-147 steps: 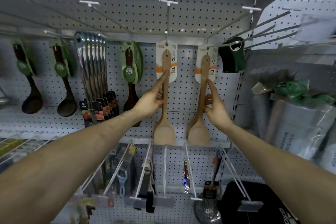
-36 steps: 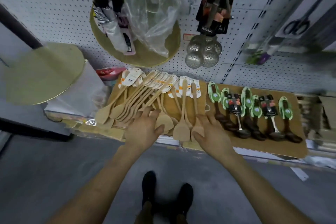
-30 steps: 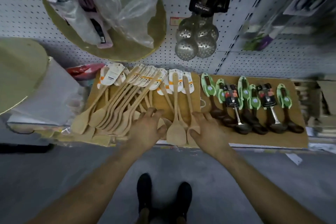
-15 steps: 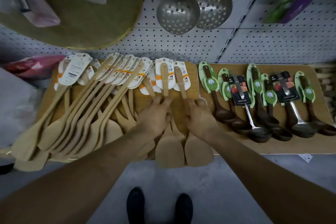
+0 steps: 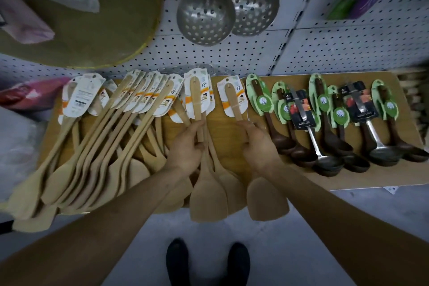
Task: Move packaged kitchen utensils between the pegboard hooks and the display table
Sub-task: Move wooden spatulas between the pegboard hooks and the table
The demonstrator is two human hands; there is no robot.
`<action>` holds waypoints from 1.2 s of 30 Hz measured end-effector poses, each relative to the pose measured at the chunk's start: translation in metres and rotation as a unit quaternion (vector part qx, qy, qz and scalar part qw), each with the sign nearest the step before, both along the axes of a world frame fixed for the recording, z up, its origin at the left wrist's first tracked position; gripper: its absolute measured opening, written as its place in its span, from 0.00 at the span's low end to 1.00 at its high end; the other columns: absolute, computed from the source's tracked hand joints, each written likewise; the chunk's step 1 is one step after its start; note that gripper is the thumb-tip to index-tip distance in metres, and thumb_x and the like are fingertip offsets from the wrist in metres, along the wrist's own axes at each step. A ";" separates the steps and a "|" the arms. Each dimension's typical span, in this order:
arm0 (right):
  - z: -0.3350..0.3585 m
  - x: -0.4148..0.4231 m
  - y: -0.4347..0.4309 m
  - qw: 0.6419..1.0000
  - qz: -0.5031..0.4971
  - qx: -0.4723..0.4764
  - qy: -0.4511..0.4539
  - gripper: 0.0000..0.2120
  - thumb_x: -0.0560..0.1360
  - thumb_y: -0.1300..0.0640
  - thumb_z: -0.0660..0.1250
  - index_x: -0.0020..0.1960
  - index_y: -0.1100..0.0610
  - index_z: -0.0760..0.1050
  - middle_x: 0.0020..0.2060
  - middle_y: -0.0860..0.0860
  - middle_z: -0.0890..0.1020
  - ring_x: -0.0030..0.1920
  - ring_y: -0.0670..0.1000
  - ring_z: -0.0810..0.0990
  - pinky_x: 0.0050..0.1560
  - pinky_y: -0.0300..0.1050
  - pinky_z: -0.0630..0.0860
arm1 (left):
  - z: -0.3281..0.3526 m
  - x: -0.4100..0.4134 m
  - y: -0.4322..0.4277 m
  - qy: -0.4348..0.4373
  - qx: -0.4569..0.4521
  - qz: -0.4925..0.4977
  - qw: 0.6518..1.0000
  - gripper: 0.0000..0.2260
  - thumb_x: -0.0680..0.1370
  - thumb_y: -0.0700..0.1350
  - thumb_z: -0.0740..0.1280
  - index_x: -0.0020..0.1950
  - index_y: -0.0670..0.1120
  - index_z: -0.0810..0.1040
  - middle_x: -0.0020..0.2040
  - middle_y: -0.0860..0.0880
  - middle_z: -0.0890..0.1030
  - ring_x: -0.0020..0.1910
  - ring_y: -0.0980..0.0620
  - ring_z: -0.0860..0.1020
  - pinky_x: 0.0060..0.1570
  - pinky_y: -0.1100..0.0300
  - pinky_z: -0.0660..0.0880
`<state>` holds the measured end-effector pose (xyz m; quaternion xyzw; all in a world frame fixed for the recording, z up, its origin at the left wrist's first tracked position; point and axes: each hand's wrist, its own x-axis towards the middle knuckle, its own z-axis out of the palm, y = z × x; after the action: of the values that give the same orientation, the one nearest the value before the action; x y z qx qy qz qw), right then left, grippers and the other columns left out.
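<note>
The left spatula [image 5: 196,100] is being held by its handle in the left hand [image 5: 185,146], with the fingers curled round it. The right spatula [image 5: 232,102] is being held the same way in the right hand [image 5: 257,144], fingers curled round the handle. Both are being held over the middle of the table [image 5: 390,176], with cards at 12 o'clock and blades sticking past the front edge at 6 o'clock. At 9 o'clock a pile [image 5: 104,146] of wooden spatulas is lying on the table. At 3 o'clock dark ladles [image 5: 336,148] are lying in a row. At 12 o'clock skimmers [image 5: 206,14] are hanging on the pegboard [image 5: 336,53].
</note>
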<state>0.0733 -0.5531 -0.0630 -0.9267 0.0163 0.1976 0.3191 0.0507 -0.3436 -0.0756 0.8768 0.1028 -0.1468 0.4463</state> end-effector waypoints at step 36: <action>0.310 -0.317 -0.338 0.835 -0.439 0.181 -0.278 0.19 0.87 0.60 0.62 0.69 0.39 0.76 0.57 0.33 0.76 0.54 0.47 0.79 0.53 0.58 0.82 | 0.317 -0.161 -0.365 -0.022 -0.223 -0.331 0.917 0.33 0.79 0.25 0.65 0.73 0.60 0.75 0.46 0.67 0.76 0.41 0.62 0.77 0.44 0.65 0.75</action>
<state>-0.2442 -0.8908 0.2467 -0.7639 0.2956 -0.2298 0.5256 -0.1100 -0.7083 0.2412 0.7413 -0.2382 -0.2861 0.5584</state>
